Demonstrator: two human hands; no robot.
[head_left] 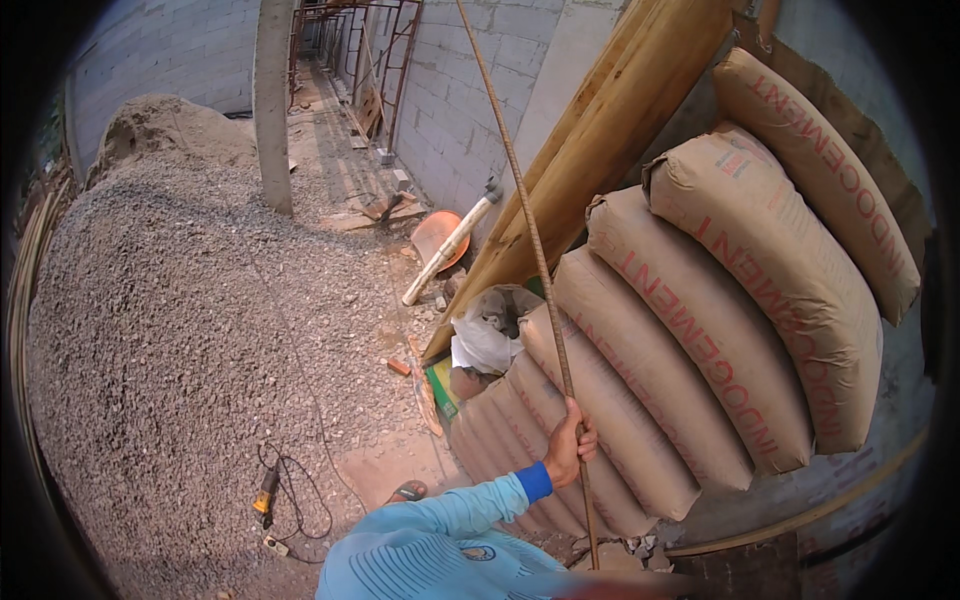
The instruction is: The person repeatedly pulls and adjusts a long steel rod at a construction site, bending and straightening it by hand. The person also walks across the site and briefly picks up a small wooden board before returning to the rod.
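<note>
My left hand [570,446], at the end of a light blue sleeve with a darker cuff, is closed around a long, rusty ribbed steel bar [527,205]. The bar stands slanted, running from the top edge past my hand to the lower edge. Directly behind and to the right of it is a leaning stack of brown paper cement bags [690,315] with red print. At the lower edge, a smeared skin-toned shape crosses near the bar's lower end; it may be my right hand, and its fingers cannot be made out.
Grey gravel [200,330] is heaped on the left, near a concrete post [272,110]. A yellow-black power tool [265,495] with a coiled cord lies on it. Wooden planks [590,150] lean beside the bags. Beyond are a white pipe [450,250], an orange basin [432,232] and scaffolding [400,60].
</note>
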